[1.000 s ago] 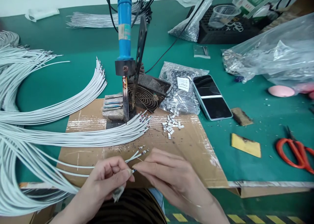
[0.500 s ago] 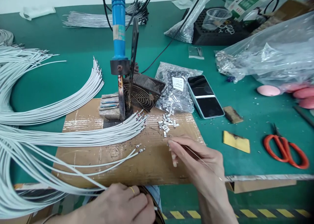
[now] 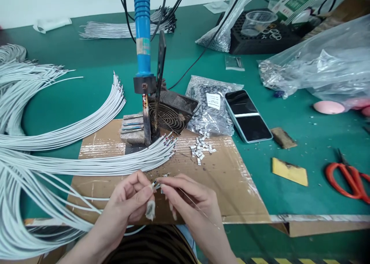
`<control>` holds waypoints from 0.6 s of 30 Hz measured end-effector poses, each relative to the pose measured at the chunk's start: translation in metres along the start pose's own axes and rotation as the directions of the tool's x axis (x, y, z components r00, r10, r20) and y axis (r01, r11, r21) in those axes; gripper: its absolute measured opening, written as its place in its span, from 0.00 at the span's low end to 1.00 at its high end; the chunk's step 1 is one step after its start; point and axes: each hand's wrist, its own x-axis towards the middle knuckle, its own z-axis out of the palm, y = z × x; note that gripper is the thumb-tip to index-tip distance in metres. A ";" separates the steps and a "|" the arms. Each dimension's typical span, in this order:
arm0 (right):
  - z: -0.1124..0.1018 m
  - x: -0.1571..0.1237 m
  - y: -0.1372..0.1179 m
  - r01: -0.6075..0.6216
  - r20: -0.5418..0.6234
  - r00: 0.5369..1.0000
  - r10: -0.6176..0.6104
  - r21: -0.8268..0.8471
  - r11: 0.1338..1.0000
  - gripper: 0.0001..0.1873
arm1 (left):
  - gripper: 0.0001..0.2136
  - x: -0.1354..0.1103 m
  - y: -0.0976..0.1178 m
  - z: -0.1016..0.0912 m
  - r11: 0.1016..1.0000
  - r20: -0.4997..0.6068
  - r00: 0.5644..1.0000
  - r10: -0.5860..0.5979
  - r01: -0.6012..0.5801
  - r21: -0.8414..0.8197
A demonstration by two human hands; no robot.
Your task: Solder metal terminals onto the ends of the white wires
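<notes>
My left hand [image 3: 130, 204] pinches the stripped end of a thin white wire [image 3: 86, 198] over the front of the cardboard sheet [image 3: 225, 179]; a small grey scrap hangs from its fingers. My right hand [image 3: 187, 198] meets it fingertip to fingertip, pinching a tiny piece at the wire tip, with a thin strand of solder wire [image 3: 199, 210] running back across the hand. A row of white wires [image 3: 115, 163] lies fanned on the cardboard with ends toward a small pile of white terminals [image 3: 202, 150]. A blue-handled soldering iron [image 3: 143, 44] stands upright in its stand.
A small fan [image 3: 170, 115] sits behind the iron, a bag of parts [image 3: 211, 106] and a phone [image 3: 247, 115] to its right. Orange scissors [image 3: 347, 177] and yellow sponge pieces [image 3: 289, 171] lie right. Big loops of white wires [image 3: 26, 102] fill the left; plastic bags [image 3: 318, 67] far right.
My right hand came back from the terminal pile to the front centre. My left hand rose from the table edge with a wire, and the two now meet at its tip.
</notes>
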 end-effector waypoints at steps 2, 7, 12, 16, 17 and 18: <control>0.004 0.000 -0.002 0.041 0.014 0.999 -0.040 -0.010 0.999 0.08 | 0.21 0.000 0.000 0.002 1.000 -0.011 1.000 0.020 -0.020 0.002; 0.008 0.000 -0.005 0.075 -0.003 0.997 -0.075 -0.020 0.997 0.09 | 0.22 -0.001 -0.003 0.002 0.999 -0.037 0.998 0.042 -0.042 0.002; 0.010 0.001 -0.007 0.128 -0.043 0.990 -0.131 -0.062 0.990 0.11 | 0.21 0.000 -0.009 0.003 0.996 -0.064 0.994 0.084 -0.083 0.013; 0.012 -0.002 -0.002 0.134 -0.081 0.987 -0.141 -0.084 0.987 0.12 | 0.21 0.000 -0.013 0.003 0.993 -0.069 0.991 0.115 -0.112 0.040; 0.013 -0.003 0.000 0.121 -0.092 0.988 -0.126 -0.063 0.991 0.11 | 0.21 0.000 -0.013 0.003 0.992 -0.072 0.990 0.121 -0.118 0.048; 0.014 -0.004 0.003 0.100 -0.101 0.990 -0.102 -0.027 0.995 0.10 | 0.22 0.000 -0.014 0.004 0.991 -0.076 0.989 0.125 -0.121 0.055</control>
